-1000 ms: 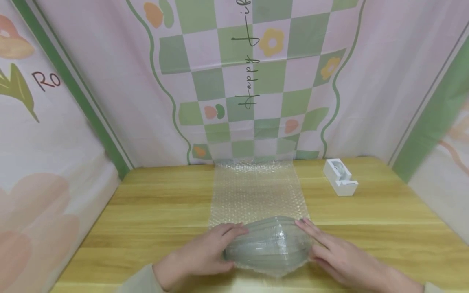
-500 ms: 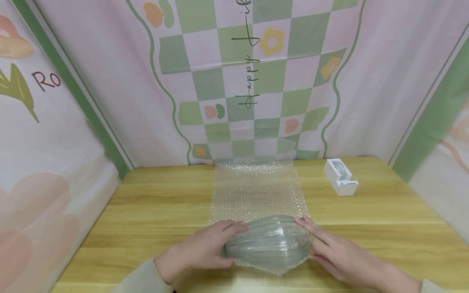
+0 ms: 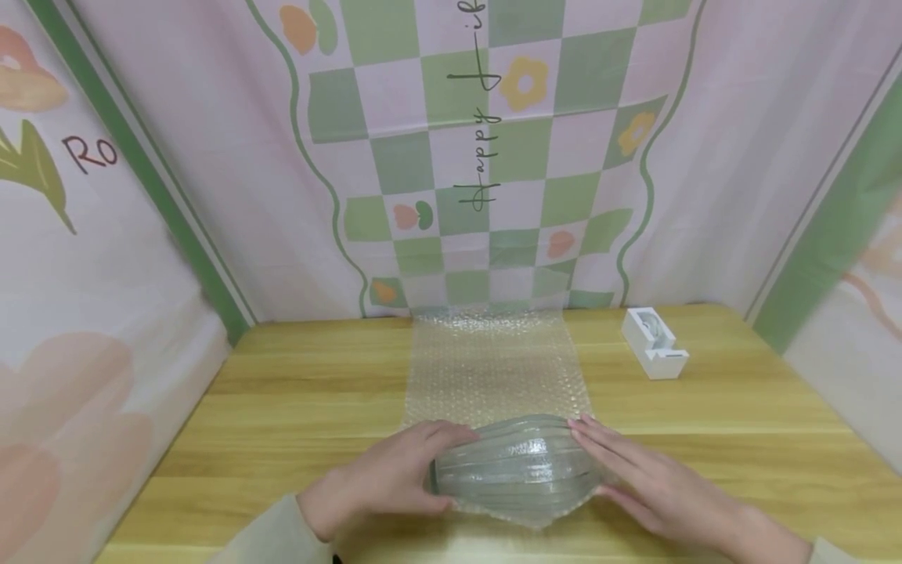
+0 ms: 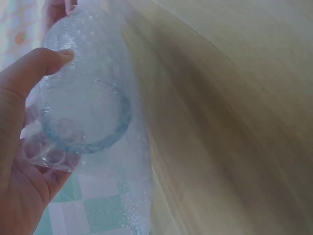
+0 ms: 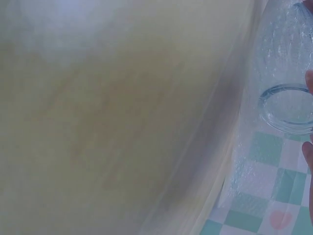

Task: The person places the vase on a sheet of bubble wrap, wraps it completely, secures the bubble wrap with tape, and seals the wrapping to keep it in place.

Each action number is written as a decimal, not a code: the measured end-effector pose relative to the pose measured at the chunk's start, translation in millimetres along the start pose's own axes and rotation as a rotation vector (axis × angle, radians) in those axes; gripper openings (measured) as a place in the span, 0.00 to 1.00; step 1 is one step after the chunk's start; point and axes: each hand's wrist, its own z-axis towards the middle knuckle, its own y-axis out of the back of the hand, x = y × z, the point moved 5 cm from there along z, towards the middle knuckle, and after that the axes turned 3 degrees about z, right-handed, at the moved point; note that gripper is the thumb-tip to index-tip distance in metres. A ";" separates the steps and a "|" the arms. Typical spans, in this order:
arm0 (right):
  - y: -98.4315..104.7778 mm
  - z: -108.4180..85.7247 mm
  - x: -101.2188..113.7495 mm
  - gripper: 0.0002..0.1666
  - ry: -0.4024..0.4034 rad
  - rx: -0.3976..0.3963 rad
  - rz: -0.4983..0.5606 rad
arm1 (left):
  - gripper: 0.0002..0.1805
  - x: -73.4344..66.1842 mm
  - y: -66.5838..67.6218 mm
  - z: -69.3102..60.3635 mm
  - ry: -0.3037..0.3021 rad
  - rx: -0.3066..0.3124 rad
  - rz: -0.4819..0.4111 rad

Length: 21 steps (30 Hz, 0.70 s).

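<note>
A clear ribbed glass vase (image 3: 517,470) lies on its side near the front of the table, with bubble wrap (image 3: 493,372) under and around it. My left hand (image 3: 395,474) holds the narrower left end, thumb on the near side and fingers over the top. At the wider right end my right hand (image 3: 655,486) holds the vase, fingers along the top and thumb lower down. A round glass end (image 4: 88,117) shows through the wrap in the left wrist view. The right wrist view catches only fingertips (image 5: 309,81) at its edge, beside the glass.
A white tape dispenser (image 3: 655,343) with a roll in it stands at the back right of the wooden table (image 3: 303,384). The wrap stretches back to the green and white checked curtain (image 3: 465,157). Patterned curtains hang on both sides too.
Both hands stay at the ends of the vase. The right fingers and thumb have shifted slightly around the right end, and the vase has barely moved.
</note>
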 end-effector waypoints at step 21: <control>-1.7 -9.6 -13.3 0.37 -0.164 0.101 0.002 | 0.44 5.7 4.5 5.9 0.032 0.001 -0.104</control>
